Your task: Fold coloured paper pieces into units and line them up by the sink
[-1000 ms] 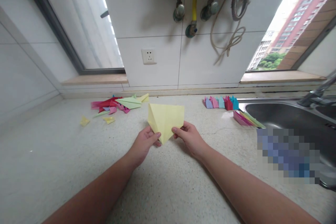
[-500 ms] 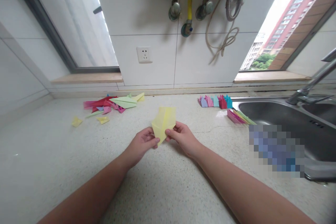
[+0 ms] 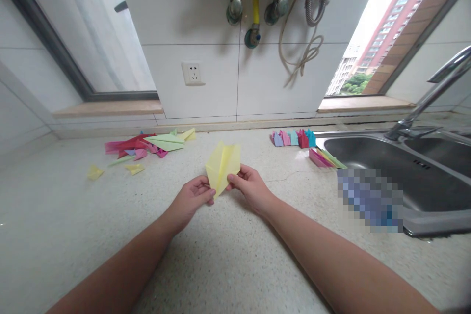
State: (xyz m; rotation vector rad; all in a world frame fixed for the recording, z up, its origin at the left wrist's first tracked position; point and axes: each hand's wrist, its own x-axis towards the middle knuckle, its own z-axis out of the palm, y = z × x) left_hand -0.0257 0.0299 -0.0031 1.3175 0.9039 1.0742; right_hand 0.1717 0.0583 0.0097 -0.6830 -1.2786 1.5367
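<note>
A folded sheet of yellow paper (image 3: 222, 164) is held up just above the speckled countertop (image 3: 221, 265), its narrow end toward me and a crease running down its middle. My left hand (image 3: 195, 201) pinches it near the lower left tip between thumb and fingers. On the right edge, my right hand (image 3: 252, 187) grips it with the thumb on the front face and the fingers partly hidden behind. The paper's wider end points away toward the wall.
Folded paper pieces, among them a pale green paper plane (image 3: 165, 142), lie heaped at back left, with two small yellow pieces (image 3: 134, 169) nearer. Colourful paper figures (image 3: 293, 138) stand in a row at back right, beside folded papers (image 3: 324, 158) and the steel sink (image 3: 434, 218). A blurred-out patch (image 3: 371, 201) covers something there.
The view has swung slightly to the right, so everything sits further left. The yellow paper is tilted a little and its centre crease looks more sharply bent; both hands keep hold of it.
</note>
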